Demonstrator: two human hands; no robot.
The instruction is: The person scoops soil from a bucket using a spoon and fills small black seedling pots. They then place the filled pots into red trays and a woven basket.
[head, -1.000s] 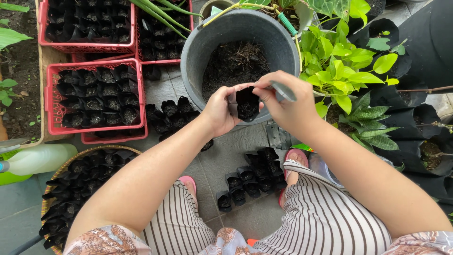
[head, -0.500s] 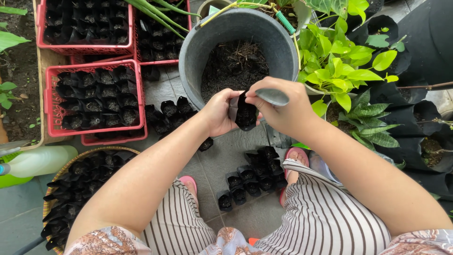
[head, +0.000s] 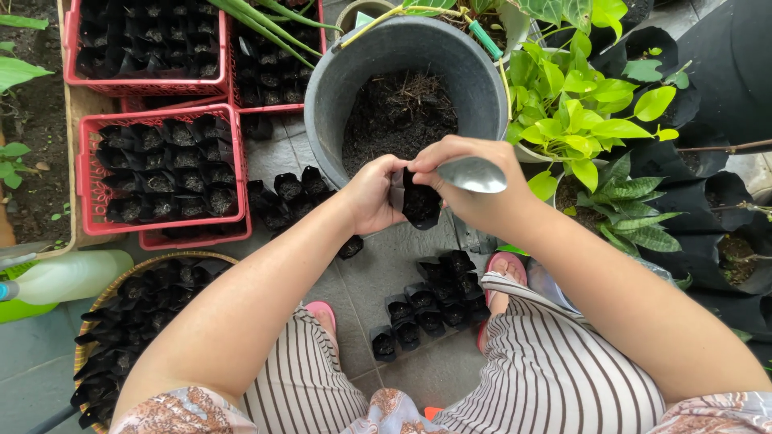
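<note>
The left hand [head: 374, 193] pinches the rim of a small black bag [head: 420, 201] of soil, and the right hand [head: 474, 181] closes on its other side while gripping a metal spoon [head: 473, 174]. A second ago the spoon pointed out to the right; now its bowl lies flat above the bag, which sits at the grey bucket's [head: 330, 88] near edge. The bucket holds dark soil; red crates [head: 233, 153] and a woven basket [head: 121, 281] hold many similar bags.

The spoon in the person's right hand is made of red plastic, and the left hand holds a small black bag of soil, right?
Not quite: the head view shows the spoon in the right hand is shiny metal, not red plastic. The left hand does hold the small black bag of soil.
</note>
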